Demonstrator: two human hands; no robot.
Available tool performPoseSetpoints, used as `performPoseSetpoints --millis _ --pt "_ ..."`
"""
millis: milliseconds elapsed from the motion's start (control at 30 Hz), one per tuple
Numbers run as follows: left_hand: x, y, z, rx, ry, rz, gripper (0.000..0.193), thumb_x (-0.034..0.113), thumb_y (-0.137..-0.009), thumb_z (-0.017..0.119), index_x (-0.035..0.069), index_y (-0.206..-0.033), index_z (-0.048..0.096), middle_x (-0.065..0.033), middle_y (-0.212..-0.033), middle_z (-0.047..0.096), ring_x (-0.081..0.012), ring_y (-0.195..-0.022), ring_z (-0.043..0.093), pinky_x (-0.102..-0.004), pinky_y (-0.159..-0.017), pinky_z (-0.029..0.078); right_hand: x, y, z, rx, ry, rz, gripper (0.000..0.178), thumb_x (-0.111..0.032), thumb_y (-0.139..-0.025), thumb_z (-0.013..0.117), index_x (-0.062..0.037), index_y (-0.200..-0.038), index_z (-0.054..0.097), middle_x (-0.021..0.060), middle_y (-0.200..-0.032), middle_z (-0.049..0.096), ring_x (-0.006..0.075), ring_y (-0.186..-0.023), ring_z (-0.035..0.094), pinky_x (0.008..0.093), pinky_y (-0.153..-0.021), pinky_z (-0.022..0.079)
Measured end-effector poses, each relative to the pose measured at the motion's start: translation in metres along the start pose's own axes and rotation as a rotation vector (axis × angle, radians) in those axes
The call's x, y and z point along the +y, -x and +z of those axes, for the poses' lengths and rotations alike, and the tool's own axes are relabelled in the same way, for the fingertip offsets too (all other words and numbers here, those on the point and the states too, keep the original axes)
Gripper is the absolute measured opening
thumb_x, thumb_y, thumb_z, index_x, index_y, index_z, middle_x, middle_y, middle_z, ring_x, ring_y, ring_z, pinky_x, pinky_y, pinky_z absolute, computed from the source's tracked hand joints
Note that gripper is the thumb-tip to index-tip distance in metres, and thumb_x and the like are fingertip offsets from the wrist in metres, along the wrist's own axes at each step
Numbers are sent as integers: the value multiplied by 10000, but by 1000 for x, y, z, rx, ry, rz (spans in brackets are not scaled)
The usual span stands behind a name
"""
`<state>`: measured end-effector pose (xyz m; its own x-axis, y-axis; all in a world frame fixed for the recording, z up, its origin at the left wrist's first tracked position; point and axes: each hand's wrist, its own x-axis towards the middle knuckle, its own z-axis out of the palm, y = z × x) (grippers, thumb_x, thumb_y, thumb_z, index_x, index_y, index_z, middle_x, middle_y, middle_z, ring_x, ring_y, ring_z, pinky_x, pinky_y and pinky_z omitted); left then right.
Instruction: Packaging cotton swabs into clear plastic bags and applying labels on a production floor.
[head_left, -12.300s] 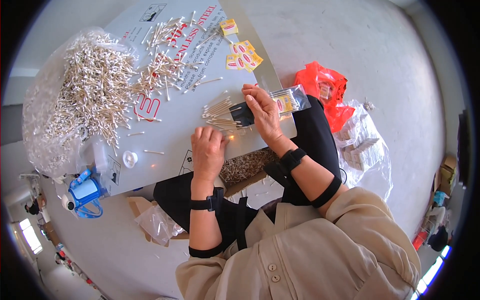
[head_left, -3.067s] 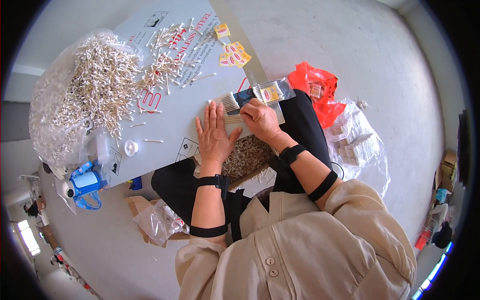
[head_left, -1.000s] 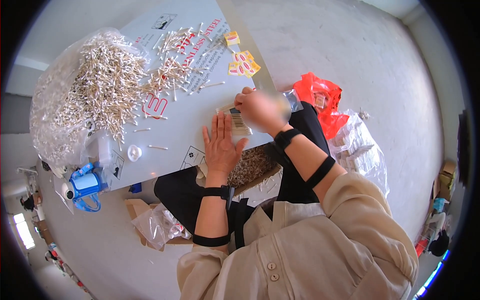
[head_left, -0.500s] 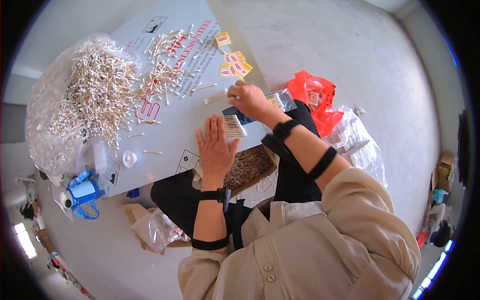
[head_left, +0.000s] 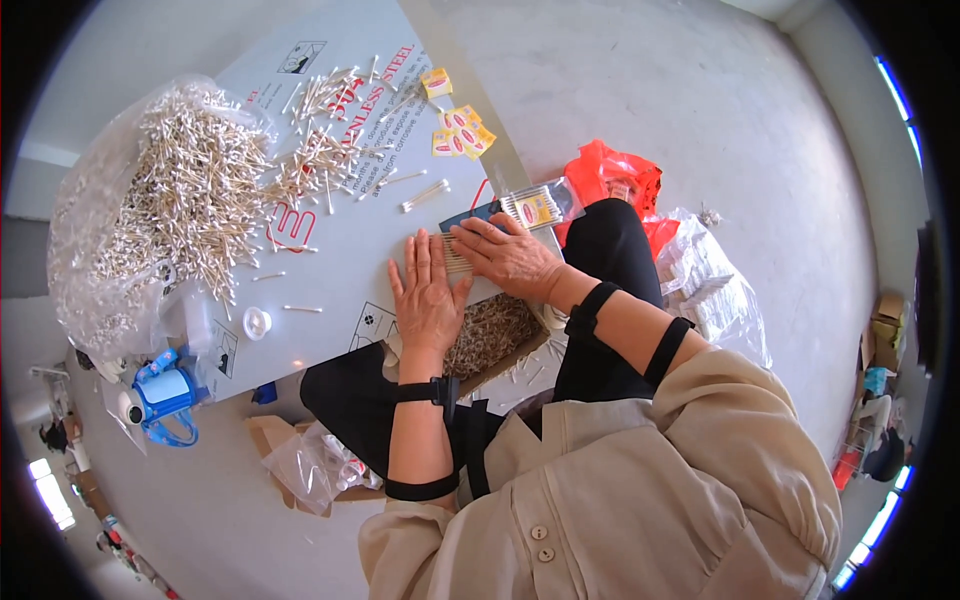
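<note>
My left hand (head_left: 428,295) lies flat, fingers apart, on the grey board (head_left: 330,250) that serves as a work surface. My right hand (head_left: 508,258) lies flat just beside it, pressing down on a small row of cotton swabs (head_left: 455,255) between the two hands. A filled clear packet of swabs with a yellow label (head_left: 535,207) lies just beyond my right hand. Loose swabs (head_left: 320,165) are scattered further up the board.
A big clear bag heaped with cotton swabs (head_left: 160,210) fills the left. Yellow labels (head_left: 458,135) lie at the board's far edge. A box of swabs (head_left: 495,335) sits at my lap; a red bag (head_left: 620,185) and clear bags (head_left: 715,290) lie right. A blue dispenser (head_left: 165,392) stands lower left.
My right hand has come down from the packet to the board and now lies flat beside my left hand over the swabs. The packet lies free beyond it.
</note>
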<state>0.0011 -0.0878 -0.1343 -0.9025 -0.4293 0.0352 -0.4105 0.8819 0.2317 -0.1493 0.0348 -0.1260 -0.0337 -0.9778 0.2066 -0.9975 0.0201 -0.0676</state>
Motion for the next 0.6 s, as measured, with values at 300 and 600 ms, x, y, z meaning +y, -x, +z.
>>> performPoseSetpoints --millis 300,600 --pt "6 -8 -2 -15 30 22 765 447 -926 530 15 -1502 271 -148 -1592 196 -291 -1483 149 -509 -1187 112 26 -5 9 89 -12 -49 465 -203 -852 577 -81 -1299 557 63 -1434 487 233 -1347 418 462 -1076 320" --pt "24 -16 6 20 61 24 761 423 -925 547 1 -1497 275 -163 -1586 206 -308 -1480 158 -507 -1187 110 50 2 4 109 -59 -84 463 -163 -826 606 -101 -1284 577 48 -1424 505 228 -1328 445 464 -1072 338"
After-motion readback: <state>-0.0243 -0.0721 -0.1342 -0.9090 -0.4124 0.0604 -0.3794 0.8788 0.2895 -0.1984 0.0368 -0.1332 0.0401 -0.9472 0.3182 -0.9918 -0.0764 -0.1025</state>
